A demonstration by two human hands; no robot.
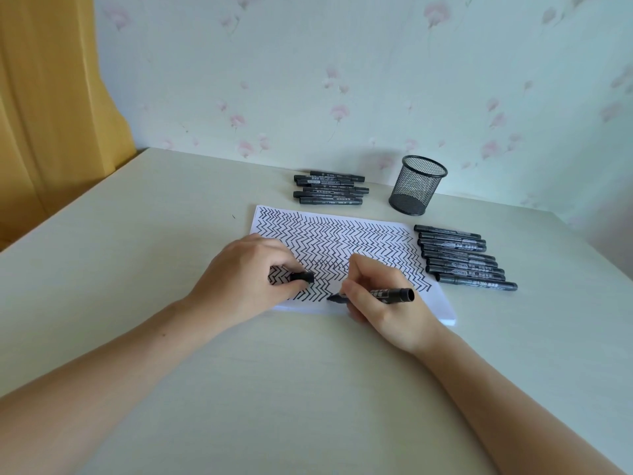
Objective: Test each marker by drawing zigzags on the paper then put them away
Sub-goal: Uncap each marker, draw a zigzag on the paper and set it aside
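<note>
A white sheet of paper lies on the table, almost filled with rows of black zigzags. My right hand grips an uncapped black marker, its tip touching the paper near the bottom edge. My left hand rests on the paper's left part and pinches the black marker cap. Several capped black markers lie in a row right of the paper. Another group of black markers lies beyond the paper's far edge.
A black mesh pen cup stands upright behind the paper near the flowered wall, and looks empty. The pale table stretches toward me. A yellow curtain hangs at the left, past the table's edge.
</note>
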